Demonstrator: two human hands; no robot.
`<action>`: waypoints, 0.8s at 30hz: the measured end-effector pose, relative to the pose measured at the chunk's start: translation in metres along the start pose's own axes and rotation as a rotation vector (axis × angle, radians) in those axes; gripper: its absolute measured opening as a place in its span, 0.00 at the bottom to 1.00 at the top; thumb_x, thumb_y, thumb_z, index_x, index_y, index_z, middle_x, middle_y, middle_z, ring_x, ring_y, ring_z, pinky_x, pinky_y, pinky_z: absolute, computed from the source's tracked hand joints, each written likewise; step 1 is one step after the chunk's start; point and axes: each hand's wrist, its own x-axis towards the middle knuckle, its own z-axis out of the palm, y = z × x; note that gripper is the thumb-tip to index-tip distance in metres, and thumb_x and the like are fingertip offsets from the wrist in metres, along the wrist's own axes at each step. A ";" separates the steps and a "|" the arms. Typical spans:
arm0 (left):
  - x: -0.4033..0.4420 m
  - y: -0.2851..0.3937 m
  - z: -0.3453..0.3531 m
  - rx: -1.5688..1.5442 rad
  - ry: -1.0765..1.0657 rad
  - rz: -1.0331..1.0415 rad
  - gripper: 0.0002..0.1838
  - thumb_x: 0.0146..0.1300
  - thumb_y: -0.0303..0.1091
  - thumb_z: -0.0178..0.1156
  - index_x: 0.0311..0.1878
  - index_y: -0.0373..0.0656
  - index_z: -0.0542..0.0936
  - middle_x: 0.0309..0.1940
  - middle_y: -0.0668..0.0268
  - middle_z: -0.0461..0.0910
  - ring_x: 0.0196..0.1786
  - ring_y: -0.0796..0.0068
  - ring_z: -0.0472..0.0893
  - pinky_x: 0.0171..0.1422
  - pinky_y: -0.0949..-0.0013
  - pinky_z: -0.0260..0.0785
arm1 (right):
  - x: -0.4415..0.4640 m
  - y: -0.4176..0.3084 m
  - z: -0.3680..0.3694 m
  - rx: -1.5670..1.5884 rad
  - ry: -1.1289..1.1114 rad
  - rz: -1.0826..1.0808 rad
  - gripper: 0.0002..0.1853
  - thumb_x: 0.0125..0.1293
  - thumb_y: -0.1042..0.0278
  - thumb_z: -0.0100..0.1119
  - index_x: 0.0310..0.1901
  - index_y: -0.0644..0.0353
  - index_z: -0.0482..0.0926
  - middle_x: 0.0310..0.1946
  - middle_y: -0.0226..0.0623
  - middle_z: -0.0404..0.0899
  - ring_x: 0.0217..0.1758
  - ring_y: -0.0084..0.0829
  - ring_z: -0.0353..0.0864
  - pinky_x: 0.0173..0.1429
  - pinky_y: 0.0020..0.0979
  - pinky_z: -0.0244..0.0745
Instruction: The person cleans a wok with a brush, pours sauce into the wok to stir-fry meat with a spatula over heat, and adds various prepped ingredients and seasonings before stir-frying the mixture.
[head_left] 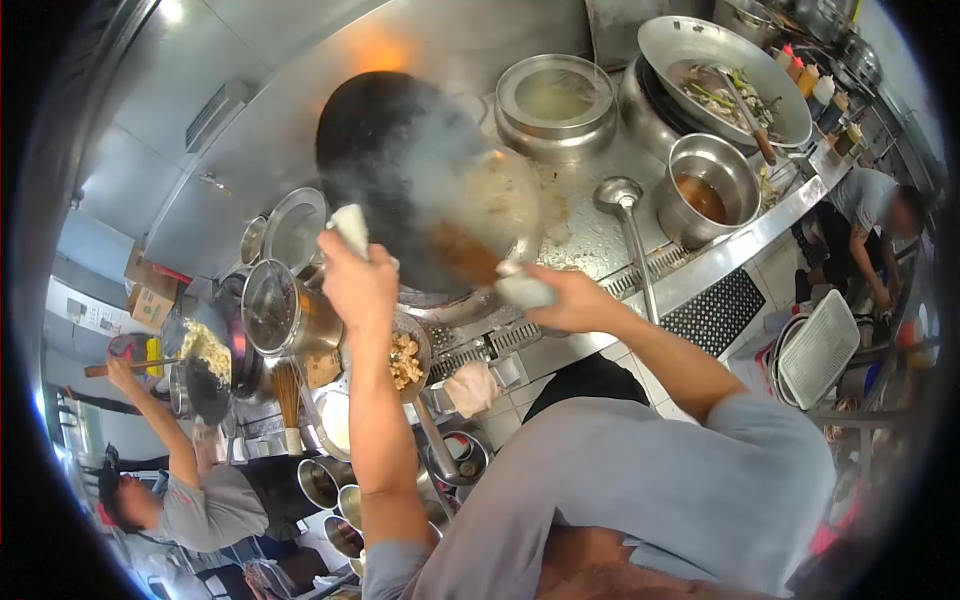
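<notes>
A large dark wok (365,150) is tilted over the stove, with smoke rising from it and an orange flame glow behind. My left hand (360,285) is closed on a white cloth (350,228) at the wok's near left edge. On the right, my right hand (575,300) is wrapped round a pale cloth or handle (525,288) by the wok's near right side. Blurred brown matter (465,255) shows just beyond that hand; smoke and blur hide what it is. Below the wok, between my forearms, lies a crumpled pinkish cloth (470,388).
A ladle (627,225) rests beside a pot of brown liquid (708,190). A lidded pot (555,100) and a big pan (690,45) stand behind. Left are a steel pot (285,310) and a co-worker (205,505) lifting food; another person (870,215) bends at right.
</notes>
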 end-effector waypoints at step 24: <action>-0.116 -0.041 0.104 -0.546 0.038 -0.863 0.23 0.58 0.30 0.51 0.52 0.26 0.57 0.47 0.33 0.69 0.49 0.38 0.72 0.60 0.52 0.60 | 0.330 -0.071 -0.068 -0.488 0.325 -0.187 0.33 0.50 0.58 0.59 0.62 0.50 0.71 0.39 0.51 0.82 0.38 0.45 0.84 0.44 0.43 0.78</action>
